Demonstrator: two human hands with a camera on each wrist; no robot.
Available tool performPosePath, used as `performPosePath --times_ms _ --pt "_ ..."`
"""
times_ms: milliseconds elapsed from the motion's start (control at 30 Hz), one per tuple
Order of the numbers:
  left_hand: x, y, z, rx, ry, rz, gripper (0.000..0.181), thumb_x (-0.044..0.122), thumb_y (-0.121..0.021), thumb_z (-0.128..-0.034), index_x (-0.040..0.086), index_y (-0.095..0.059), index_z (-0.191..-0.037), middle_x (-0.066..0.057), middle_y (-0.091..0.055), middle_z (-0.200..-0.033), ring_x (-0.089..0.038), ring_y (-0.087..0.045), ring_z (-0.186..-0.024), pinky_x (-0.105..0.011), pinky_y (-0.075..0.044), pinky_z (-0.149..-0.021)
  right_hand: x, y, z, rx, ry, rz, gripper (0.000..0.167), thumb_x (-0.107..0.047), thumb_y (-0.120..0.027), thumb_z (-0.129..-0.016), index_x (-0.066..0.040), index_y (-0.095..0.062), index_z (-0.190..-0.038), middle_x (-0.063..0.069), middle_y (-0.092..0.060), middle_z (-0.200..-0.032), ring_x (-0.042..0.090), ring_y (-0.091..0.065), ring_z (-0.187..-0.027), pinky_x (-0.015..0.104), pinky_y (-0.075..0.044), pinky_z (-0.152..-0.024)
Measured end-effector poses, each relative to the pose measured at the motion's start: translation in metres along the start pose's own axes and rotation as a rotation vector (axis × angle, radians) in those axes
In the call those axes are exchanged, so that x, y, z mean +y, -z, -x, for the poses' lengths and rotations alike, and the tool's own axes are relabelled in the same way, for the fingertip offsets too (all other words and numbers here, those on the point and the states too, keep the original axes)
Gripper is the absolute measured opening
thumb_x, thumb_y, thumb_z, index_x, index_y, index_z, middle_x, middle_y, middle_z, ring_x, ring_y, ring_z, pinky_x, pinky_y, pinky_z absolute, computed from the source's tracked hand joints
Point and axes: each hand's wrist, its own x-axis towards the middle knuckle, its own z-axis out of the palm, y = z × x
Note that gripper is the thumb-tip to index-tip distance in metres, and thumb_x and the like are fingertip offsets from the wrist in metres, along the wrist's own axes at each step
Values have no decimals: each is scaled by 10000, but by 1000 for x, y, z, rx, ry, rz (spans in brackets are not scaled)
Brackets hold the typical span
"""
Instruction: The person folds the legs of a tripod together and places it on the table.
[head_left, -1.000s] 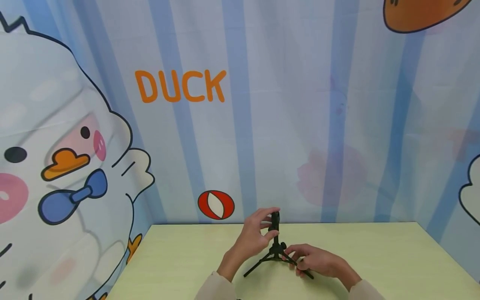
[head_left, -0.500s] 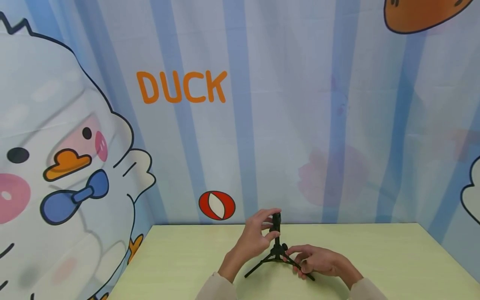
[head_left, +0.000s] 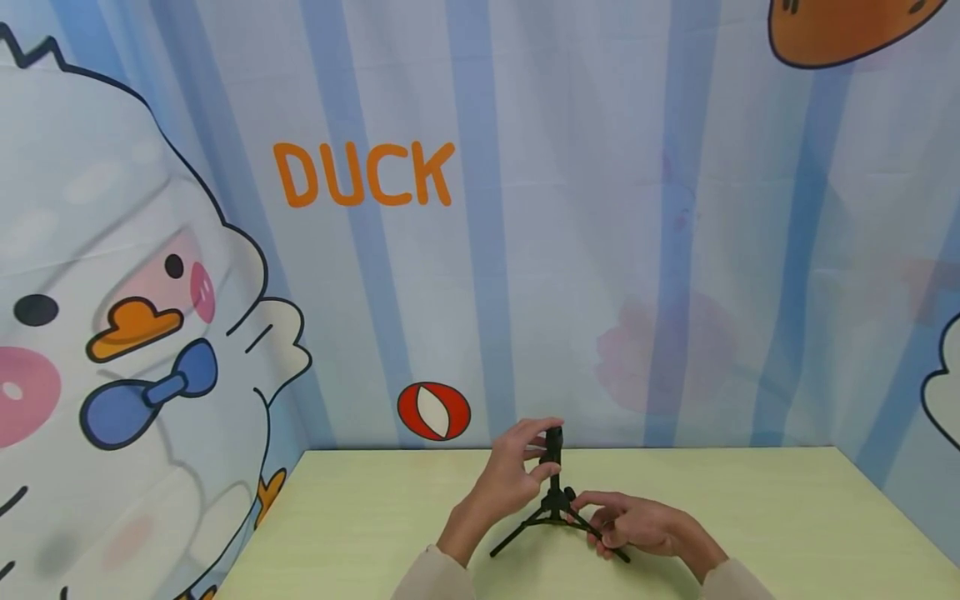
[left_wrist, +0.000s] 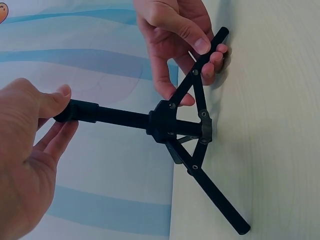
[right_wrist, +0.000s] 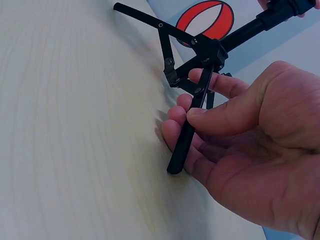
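Left hand (head_left: 510, 477) pinches tripod (head_left: 555, 502) top; right hand (head_left: 647, 525), its leg (right_wrist: 182, 144); curtain (head_left: 577, 250) behind table (head_left: 360, 504).

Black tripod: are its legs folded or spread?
Spread. The black tripod has its legs splayed out from the column, the right hand pinching one.

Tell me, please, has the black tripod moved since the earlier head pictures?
No, not visibly: in the head view, the black tripod keeps practically the same place relative to the red-and-white oval.
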Motion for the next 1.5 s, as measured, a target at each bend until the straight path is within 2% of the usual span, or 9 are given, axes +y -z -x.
performPosePath --times_ms 400,600,833,1033,1267,1500 --pt "1 1 2 -12 11 1 627 -63 -745 -920 182 -572 -1471 -74 -595 -1346 -181 -657 -1117 -221 -546 -962 4 2 1 -33 26 10 504 149 -460 -972 67 -423 -1467 84 -618 -981 189 -561 -835 301 -482 -775" --pt "3 1 2 -12 7 5 625 -62 -746 -919 176 -573 -1471 -79 -595 -1352 -187 -658 -1121 -252 -557 -965 6 3 1 -42 51 7 519 145 -479 -962 69 -420 -1472 84 -622 -984 197 -562 -841 310 -477 -785" --pt "4 1 2 -13 2 4 617 -53 -748 -922 166 -571 -1471 -84 -595 -1349 -187 -664 -1128 -229 -548 -965 9 5 2 -64 86 11 540 136 -491 -961 86 -399 -1490 75 -619 -988 197 -581 -849 313 -488 -791" --pt "4 1 3 -15 -8 5 616 -52 -749 -922 163 -571 -1471 -89 -598 -1348 -192 -669 -1128 -253 -557 -963 9 5 4 -59 89 -5 544 119 -510 -974 78 -397 -1505 63 -626 -1000 189 -593 -861 314 -498 -795" --pt "4 1 2 -15 -18 -1 612 -54 -743 -926 157 -567 -1473 -92 -597 -1344 -187 -672 -1129 -227 -551 -960 8 2 5 -57 108 -27 534 75 -505 -1014 65 -363 -1528 95 -630 -1073 193 -598 -870 318 -501 -792" --pt "5 1 2 -14 -10 9 612 -62 -741 -924 156 -571 -1470 -92 -597 -1346 -192 -670 -1133 -261 -562 -964 8 1 6 -56 136 -52 513 40 -480 -1057 58 -348 -1552 90 -635 -1098 186 -616 -888 319 -513 -809"
